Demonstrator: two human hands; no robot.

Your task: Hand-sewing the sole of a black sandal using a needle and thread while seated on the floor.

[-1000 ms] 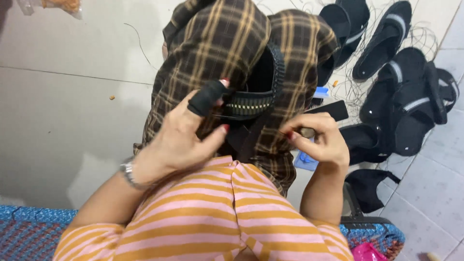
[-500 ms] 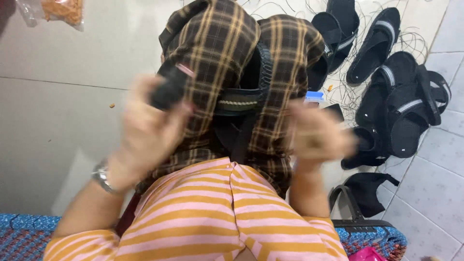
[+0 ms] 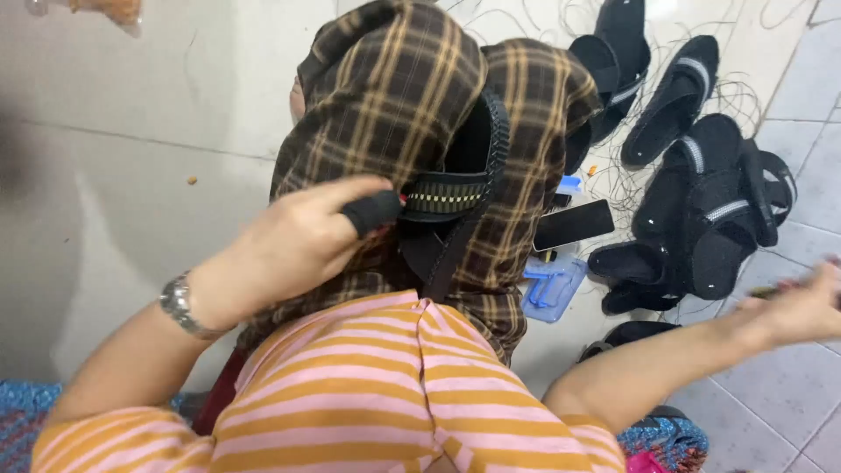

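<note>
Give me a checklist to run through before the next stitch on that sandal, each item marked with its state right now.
1. Left hand grips the black sandal on the lap: ok.
2. Black finger guard sits on the left fingertip: ok.
3. Right hand is at the sandal: not ok, it is stretched far out to the side.
4. Needle in the right hand: cannot tell, blurred.
5. Thread runs taut from the sandal: cannot tell.
6. Phone on the floor lies apart from both hands: ok.

right hand (image 3: 802, 307) swung out right, away from sandal (image 3: 455, 197)
</note>
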